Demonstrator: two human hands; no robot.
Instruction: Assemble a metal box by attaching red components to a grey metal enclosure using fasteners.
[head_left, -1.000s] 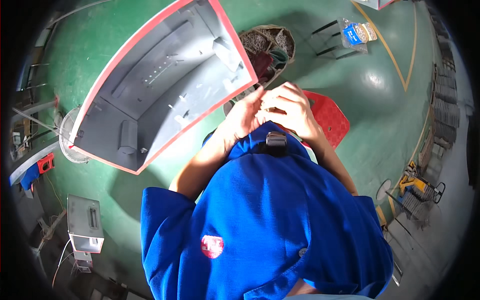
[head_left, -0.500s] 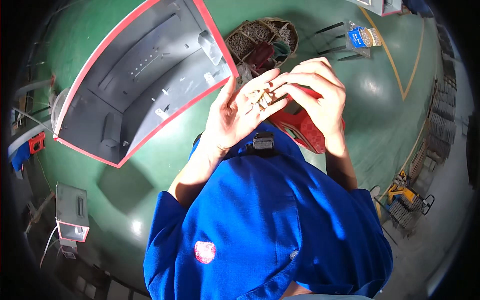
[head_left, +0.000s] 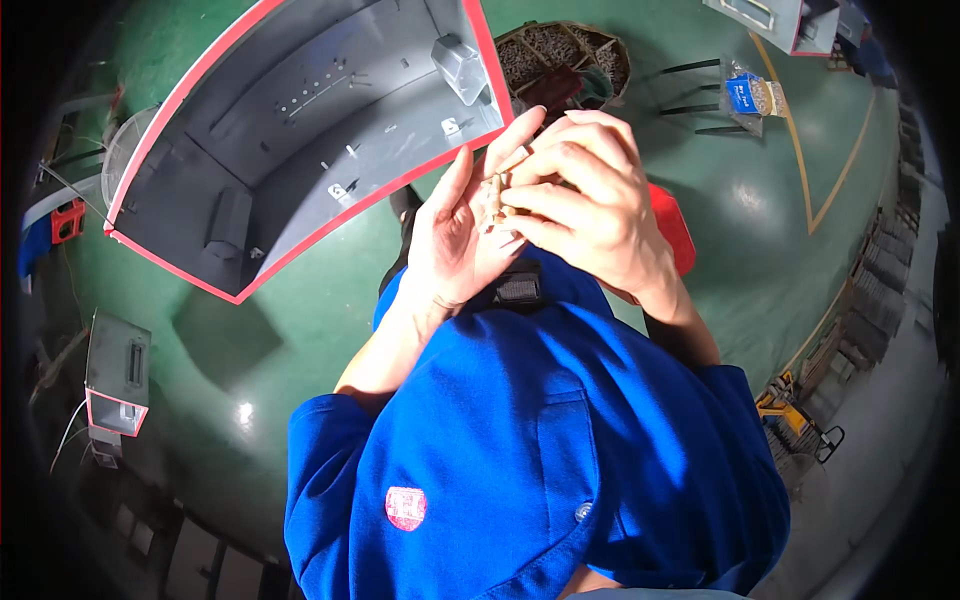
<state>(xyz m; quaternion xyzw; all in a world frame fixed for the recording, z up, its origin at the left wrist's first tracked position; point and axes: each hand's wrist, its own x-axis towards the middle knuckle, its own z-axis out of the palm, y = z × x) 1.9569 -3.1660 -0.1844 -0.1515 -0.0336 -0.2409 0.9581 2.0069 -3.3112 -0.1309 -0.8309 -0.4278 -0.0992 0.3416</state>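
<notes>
Screws (head_left: pixel 497 195), small and pale, are lying in the left hand (head_left: pixel 462 232), which is cupping them with its palm turned up and its fingers spread toward twelve o'clock. The right hand (head_left: pixel 590 210) is curling over from three o'clock, its fingertips pinching at the screws and touching the left palm. Both hands are hovering above the blue shirt (head_left: pixel 520 450) at six o'clock. A grey panel (head_left: pixel 300 130) with a red edge is lying on the green floor (head_left: pixel 300 330) at ten o'clock. A round basket (head_left: pixel 565 55) of small parts is sitting at twelve o'clock, just beyond the fingers. A red stool (head_left: pixel 672 225) is showing behind the right hand at three o'clock. A small grey box (head_left: pixel 117 372) is standing at eight o'clock, well apart.
</notes>
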